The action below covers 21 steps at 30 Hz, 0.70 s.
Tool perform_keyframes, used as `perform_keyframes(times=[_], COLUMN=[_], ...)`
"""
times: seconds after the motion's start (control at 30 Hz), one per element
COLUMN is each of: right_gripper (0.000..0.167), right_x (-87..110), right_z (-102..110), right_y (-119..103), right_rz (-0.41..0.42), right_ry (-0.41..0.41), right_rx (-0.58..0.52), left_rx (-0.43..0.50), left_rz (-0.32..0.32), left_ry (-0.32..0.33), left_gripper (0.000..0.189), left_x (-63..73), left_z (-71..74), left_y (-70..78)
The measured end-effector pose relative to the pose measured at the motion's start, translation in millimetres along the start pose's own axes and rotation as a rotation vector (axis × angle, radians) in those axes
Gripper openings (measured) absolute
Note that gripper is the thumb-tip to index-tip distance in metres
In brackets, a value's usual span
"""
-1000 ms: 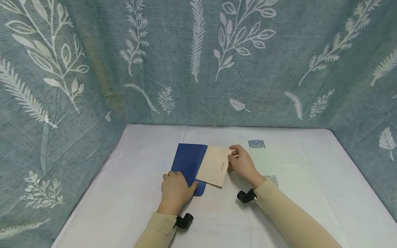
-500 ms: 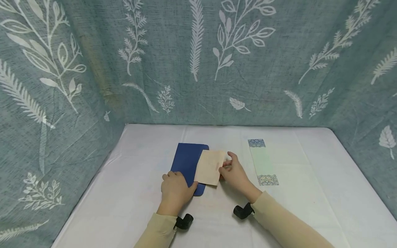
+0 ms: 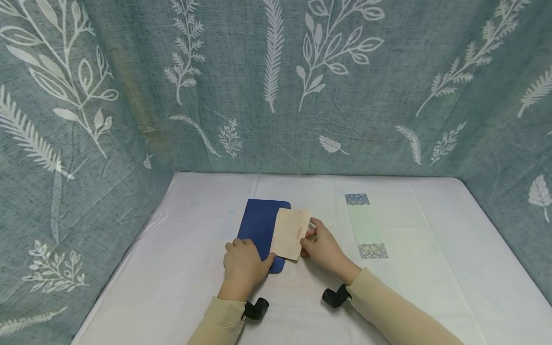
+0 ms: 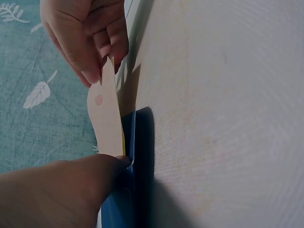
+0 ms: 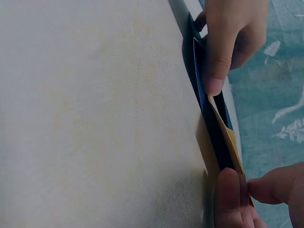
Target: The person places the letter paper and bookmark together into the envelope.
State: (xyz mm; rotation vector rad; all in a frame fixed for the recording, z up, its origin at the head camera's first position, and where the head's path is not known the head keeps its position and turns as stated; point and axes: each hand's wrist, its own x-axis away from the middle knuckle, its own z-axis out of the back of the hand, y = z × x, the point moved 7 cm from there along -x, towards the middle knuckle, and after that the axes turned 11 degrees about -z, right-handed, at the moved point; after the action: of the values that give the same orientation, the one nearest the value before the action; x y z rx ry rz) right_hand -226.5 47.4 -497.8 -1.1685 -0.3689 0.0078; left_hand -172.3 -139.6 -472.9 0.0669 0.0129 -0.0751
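Note:
A blue folder [image 3: 260,220] with rounded right corners lies on the white table in the head view. My left hand [image 3: 247,263] holds it, fingers over the left side and thumb at the right edge. In the right wrist view the folder's layers [image 5: 218,142] stand apart along that side. A cream paper card [image 3: 290,235], yellow underneath, overlaps the folder's right part; in the right wrist view its near edge runs in between the blue layers, by the left thumb [image 5: 216,85]. My right hand [image 3: 321,247] pinches the card's right edge. The card bows slightly in the left wrist view [image 4: 107,114].
To the right lies a pale green strip [image 3: 366,225] with blue and floral patterned ends. The white-covered table [image 3: 181,287] ends at a green curtain [image 3: 258,139] with white leaf prints at the back and sides. Black wrist cameras [image 3: 256,309] sit on both wrists.
My right hand has moved left and slightly nearer with the cream card, which has turned more upright along the folder's right side. My left hand has stayed put.

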Motion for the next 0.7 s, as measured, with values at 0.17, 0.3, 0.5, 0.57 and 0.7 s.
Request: perform_keyframes(times=[0.17,0.3,0.5,0.57,0.7], right_gripper=[0.069,0.066,0.065,0.065,0.066], right_x=[-1.3,-3.9,-8.5,-10.2,-13.0], right_z=[-2.6,-6.3,-13.9,-16.4,-20.4], right_y=[-4.1,-8.3,-15.3,-16.5,-17.9], right_rz=[0.007,0.014,0.013,0.013,0.003], right_ry=[-0.005,-0.011,-0.040,-0.048,-0.050], right_rx=[0.016,0.040,0.034,0.036,0.059], left_rx=[0.009,0.009,0.023,0.031,0.051], left_rz=[0.009,0.011,0.014,0.017,0.021], left_ry=[-0.007,-0.011,-0.016,-0.016,-0.012], left_gripper=[0.090,0.091,0.092,0.092,0.093], left_x=[0.8,1.0,0.4,0.5,0.5], left_z=[-0.2,-0.5,-0.8,-0.5,-1.1], left_y=[-0.7,-1.3,-2.4,-2.7,-3.3])
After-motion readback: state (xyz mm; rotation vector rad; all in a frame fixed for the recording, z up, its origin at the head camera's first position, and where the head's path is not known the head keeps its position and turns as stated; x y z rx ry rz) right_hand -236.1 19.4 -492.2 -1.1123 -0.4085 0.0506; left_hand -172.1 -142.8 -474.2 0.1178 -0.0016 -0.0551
